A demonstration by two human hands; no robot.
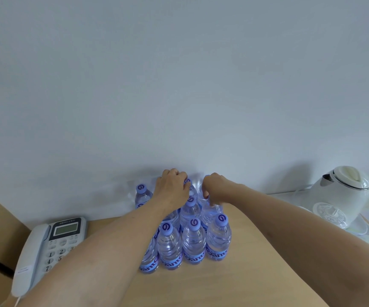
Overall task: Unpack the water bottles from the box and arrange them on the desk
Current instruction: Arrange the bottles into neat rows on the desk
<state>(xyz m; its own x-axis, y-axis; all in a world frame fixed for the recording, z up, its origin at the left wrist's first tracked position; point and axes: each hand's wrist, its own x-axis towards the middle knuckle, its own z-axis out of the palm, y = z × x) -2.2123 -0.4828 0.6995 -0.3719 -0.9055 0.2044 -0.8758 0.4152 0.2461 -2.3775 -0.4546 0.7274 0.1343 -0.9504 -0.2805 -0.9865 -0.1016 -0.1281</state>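
I see the water bottles point(192, 238) standing upright in close rows at the desk's point(256, 273) far edge by the wall. My left hand point(172, 188) curls around a back-row bottle's top. My right hand point(215, 189) pinches the neck of another one just beside.

I'm reading the front row of water bottles point(193, 240) first: the blue label band point(194, 255) low on each carries large dark-blue lettering, cut off by the curve, and what I can make out is "anto" or close to it. Every purple cap point(194, 223) I can see shows one swirl logo, like a curled "9" or "G". Over on the left, the telephone point(52, 244) has keypad digits I can read: 1, 2, 4, 5, 7, with part of a 3. There's a small brand line above its grey display point(66, 229), too small for me to read, and the display itself shows nothing legible.
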